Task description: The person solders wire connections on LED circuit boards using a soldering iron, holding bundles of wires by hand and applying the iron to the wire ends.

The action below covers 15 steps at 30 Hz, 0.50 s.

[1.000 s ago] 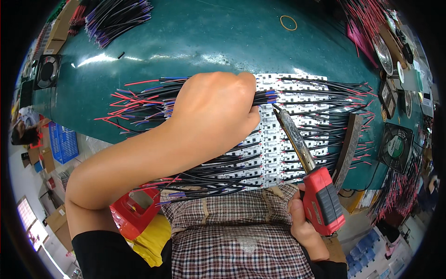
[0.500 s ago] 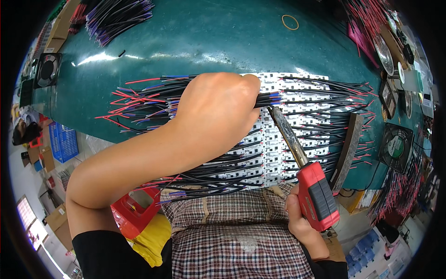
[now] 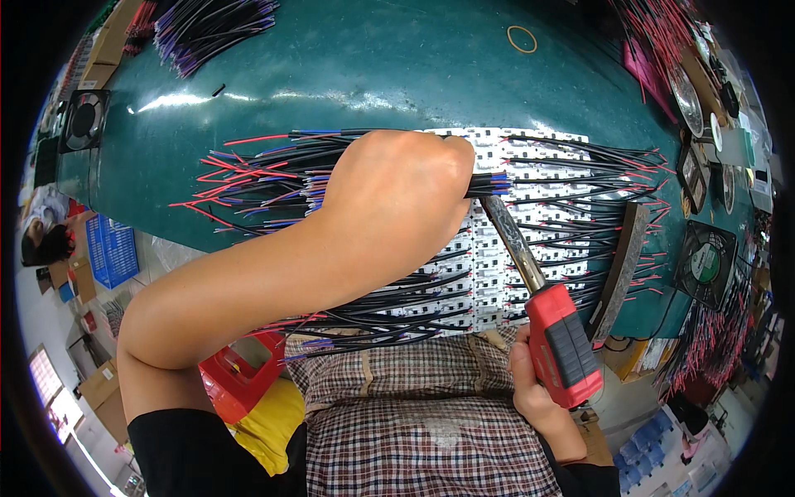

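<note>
My left hand [image 3: 406, 178] is closed round a bundle of short black wires [image 3: 489, 184] with blue and stripped ends, held over the white circuit boards [image 3: 489, 302]. Its fingertips are hidden below the hand. From the lower right, my right hand [image 3: 534, 389] grips the red and black handle of a soldering iron [image 3: 563, 344]. The iron's metal tip points up and left, close under the wire ends; whether it touches them I cannot tell. Black leads with red and blue ends spread out from both sides of the boards.
A dark bar [image 3: 621, 273] lies across the right-hand leads. Beyond it stands a black fan [image 3: 705, 261]; another fan [image 3: 85, 122] is at the far left. A rubber band [image 3: 522, 39] and a wire pile [image 3: 211, 33] lie farther back on the green table [image 3: 356, 74].
My left hand has shifted slightly right with the wire bundle, whose ends now lie farther right over the boards. The soldering iron has moved only a little.
</note>
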Each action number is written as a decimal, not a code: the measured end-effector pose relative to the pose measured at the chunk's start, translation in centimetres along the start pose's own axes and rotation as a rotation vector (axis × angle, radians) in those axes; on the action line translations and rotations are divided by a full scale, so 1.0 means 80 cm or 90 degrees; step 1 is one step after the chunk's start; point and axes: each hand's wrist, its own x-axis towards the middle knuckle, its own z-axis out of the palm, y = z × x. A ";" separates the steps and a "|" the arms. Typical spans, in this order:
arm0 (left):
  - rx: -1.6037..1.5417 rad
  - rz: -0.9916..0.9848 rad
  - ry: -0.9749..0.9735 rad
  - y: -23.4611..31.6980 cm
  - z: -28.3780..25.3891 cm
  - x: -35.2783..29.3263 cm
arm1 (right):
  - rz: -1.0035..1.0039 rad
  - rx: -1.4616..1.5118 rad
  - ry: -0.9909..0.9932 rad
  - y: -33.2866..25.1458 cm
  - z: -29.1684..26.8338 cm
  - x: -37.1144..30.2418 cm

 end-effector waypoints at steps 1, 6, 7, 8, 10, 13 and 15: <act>0.003 0.003 0.000 0.000 0.001 0.000 | 0.004 -0.004 -0.014 0.001 -0.002 0.000; 0.013 -0.001 -0.010 0.000 0.001 0.000 | 0.025 -0.002 -0.027 0.001 -0.001 -0.002; 0.014 -0.002 -0.013 0.000 0.001 0.001 | 0.045 0.006 -0.014 0.002 0.001 -0.004; 0.015 -0.003 -0.016 0.000 0.001 0.001 | 0.064 0.014 -0.002 0.001 0.001 -0.005; 0.015 -0.001 -0.015 0.001 0.000 0.001 | 0.054 0.002 -0.020 0.002 -0.002 -0.004; 0.017 -0.004 -0.015 0.001 0.001 0.000 | 0.050 0.009 -0.022 -0.004 0.000 0.000; 0.018 -0.008 -0.017 0.000 0.003 0.000 | 0.059 0.028 -0.004 -0.010 -0.002 0.000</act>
